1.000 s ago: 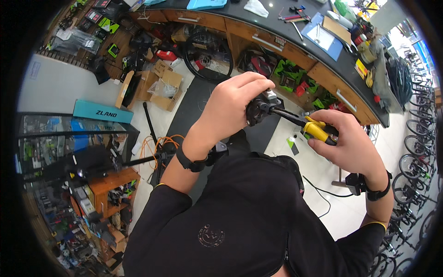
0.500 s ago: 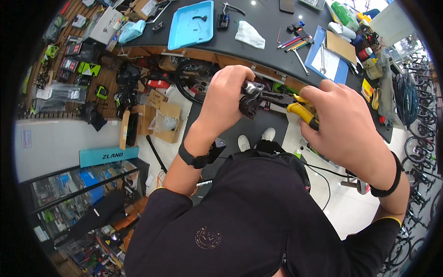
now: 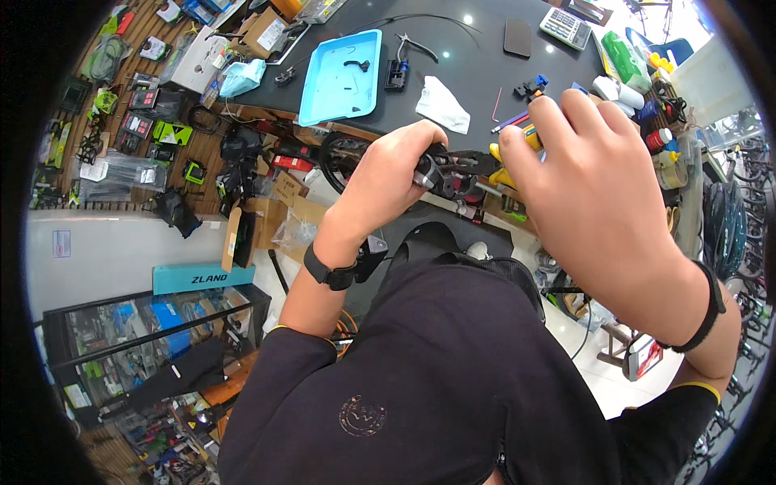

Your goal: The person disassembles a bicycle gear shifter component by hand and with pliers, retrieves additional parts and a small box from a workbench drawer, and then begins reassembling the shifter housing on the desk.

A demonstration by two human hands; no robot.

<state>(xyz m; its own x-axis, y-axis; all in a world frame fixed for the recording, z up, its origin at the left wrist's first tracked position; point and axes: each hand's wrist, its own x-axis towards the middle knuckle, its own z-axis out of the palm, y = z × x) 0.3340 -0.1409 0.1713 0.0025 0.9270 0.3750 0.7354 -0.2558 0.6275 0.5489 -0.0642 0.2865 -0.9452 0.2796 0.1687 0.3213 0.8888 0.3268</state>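
Note:
Above the bench's near edge, my left hand (image 3: 386, 171) is closed around a small black-and-silver bicycle part (image 3: 437, 175) with curved metal pieces. My right hand (image 3: 594, 194) is closed on pliers with yellow handles (image 3: 501, 171). Their dark jaws (image 3: 475, 162) reach left to the bicycle part and overlap it; whether they grip it I cannot tell. The right fingers hide much of the handles.
On the dark bench lie a light-blue tray (image 3: 310, 103) with small parts, a white cloth (image 3: 443, 105), a small tool with curved handles (image 3: 417, 47) and a calculator (image 3: 566, 28). Cardboard boxes (image 3: 268, 220) stand at the left, above a glass display case (image 3: 153, 327).
The view has shifted, with the bench lower in the picture. My right hand has risen and looks larger, covering more of the pliers. The left hand still holds the bicycle part, now turned differently.

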